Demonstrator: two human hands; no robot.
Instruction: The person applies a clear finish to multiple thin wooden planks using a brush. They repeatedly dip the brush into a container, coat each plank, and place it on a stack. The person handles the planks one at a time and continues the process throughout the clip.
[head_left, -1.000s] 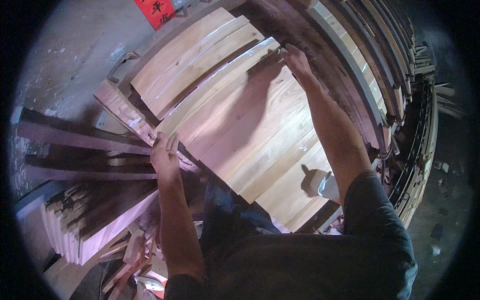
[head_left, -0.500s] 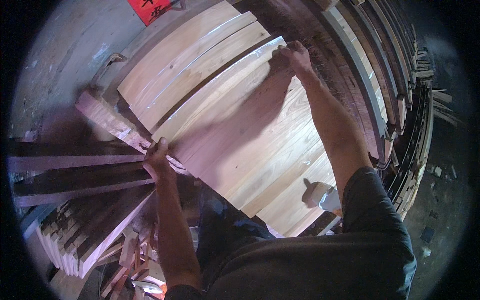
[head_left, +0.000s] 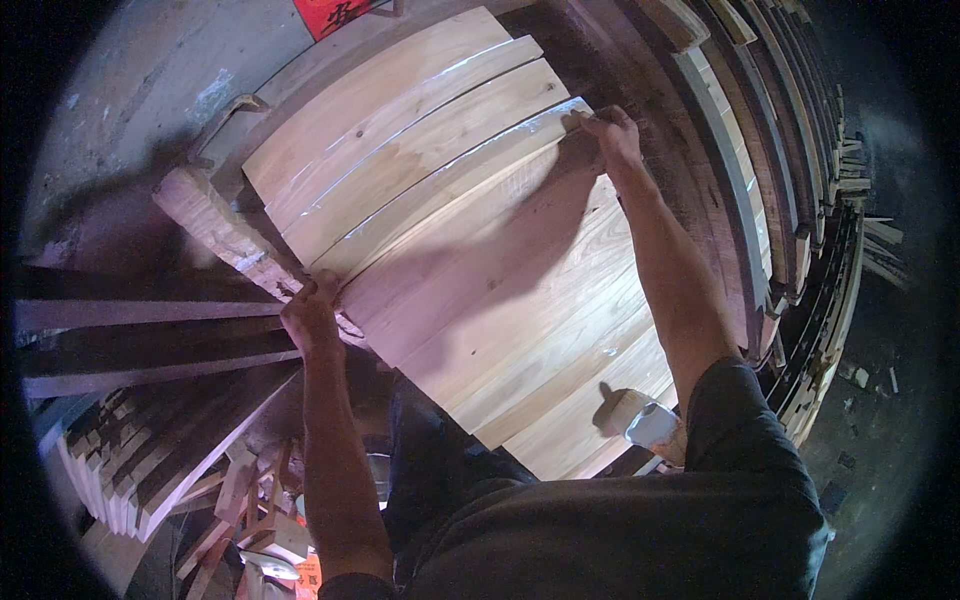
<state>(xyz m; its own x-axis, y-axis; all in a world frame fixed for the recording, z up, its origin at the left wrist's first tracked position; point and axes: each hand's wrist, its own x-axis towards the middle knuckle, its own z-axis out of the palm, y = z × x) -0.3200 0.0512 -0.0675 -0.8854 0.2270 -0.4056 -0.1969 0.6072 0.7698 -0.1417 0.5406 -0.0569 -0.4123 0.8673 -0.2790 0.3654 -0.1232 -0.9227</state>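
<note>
A wide panel of pale, glued-up wooden boards (head_left: 470,250) lies across the middle of the scene, slanting from near right to far left. The left hand (head_left: 312,318) is closed on the panel's left edge, fingers curled over it, beside a rough reddish wooden plank (head_left: 215,225) that runs along that side. The right hand (head_left: 612,138) grips the far right end of one pale board, fingers wrapped over its end. Glossy strips show along several seams between the far boards. At the near right, a small pale block with a grey end (head_left: 645,420) rests on the panel close to the right arm. Stacks of dark curved wooden strips (head_left: 790,230) crowd the right side, just beside the panel. To the left, long dark planks (head_left: 140,340) jut out, and a bundle of pale board ends (head_left: 110,480) sits below them. A grey concrete floor (head_left: 130,90) shows at the far left, with a red sheet (head_left: 330,12) at the far edge.
</note>
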